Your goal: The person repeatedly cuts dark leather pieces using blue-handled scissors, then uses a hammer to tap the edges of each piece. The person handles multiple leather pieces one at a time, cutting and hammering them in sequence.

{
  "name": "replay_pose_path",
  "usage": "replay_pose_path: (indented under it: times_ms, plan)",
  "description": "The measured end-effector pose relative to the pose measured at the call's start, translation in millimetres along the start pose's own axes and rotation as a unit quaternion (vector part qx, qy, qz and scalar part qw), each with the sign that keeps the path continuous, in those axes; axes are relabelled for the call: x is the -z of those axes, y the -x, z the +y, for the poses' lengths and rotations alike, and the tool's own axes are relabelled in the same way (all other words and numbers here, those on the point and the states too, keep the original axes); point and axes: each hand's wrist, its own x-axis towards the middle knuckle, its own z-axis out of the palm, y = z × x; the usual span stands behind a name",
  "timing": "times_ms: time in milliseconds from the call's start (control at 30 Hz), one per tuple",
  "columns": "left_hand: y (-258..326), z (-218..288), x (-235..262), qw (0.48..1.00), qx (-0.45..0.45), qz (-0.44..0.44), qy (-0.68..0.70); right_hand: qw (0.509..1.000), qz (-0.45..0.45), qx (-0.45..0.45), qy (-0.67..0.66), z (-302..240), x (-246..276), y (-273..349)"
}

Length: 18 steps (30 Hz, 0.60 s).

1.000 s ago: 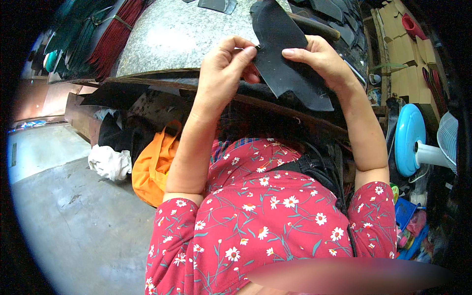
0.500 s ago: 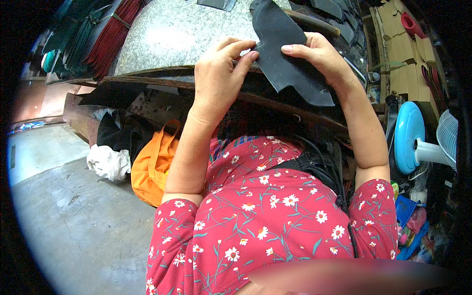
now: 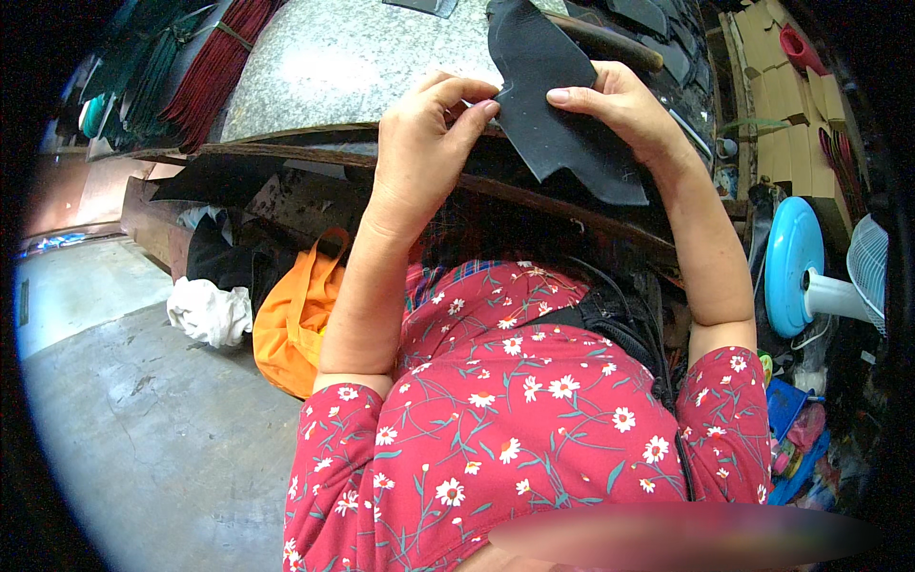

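At the far left lie one white rag and one orange bag on the floor. Above the speckled bench top, the left hand pinches the edge of a single black cut piece, fingertips closed on it. The right hand clamps its other side, thumb flat on top, probably to keep it taut. One blue fan stands at the right.

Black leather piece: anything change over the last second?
Barely. The left hand curled its fingers in tighter at the left edge of the black leather piece; the pinch is unchanged. The right hand still holds the right edge, and the piece stays above the stone slab.
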Motion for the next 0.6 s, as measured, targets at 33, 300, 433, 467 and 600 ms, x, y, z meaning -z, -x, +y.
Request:
replay_pose_path:
  times_ms: [33,300,433,467,600]
  plan:
    - [-0.1,-0.3,0.5,1.000,0.005,-0.006,0.000,1.000,-0.001,0.000,0.001,0.0,0.0,0.0]
    - [0.7,0.1,2.3,0.999,0.020,-0.034,-0.009,0.999,-0.031,0.013,0.001,-1.0,-1.2,1.8]
    - [0.2,0.0,4.6,0.998,-0.003,-0.056,-0.016,0.999,-0.033,0.026,0.013,-1.5,1.4,1.4]
    - [0.5,0.3,4.9,0.998,-0.001,-0.059,-0.020,0.999,-0.032,0.024,0.035,-1.6,2.4,1.1]
    - [2.2,4.4,1.7,0.997,-0.022,-0.024,-0.072,0.998,-0.020,0.030,0.052,1.3,0.9,-1.2]
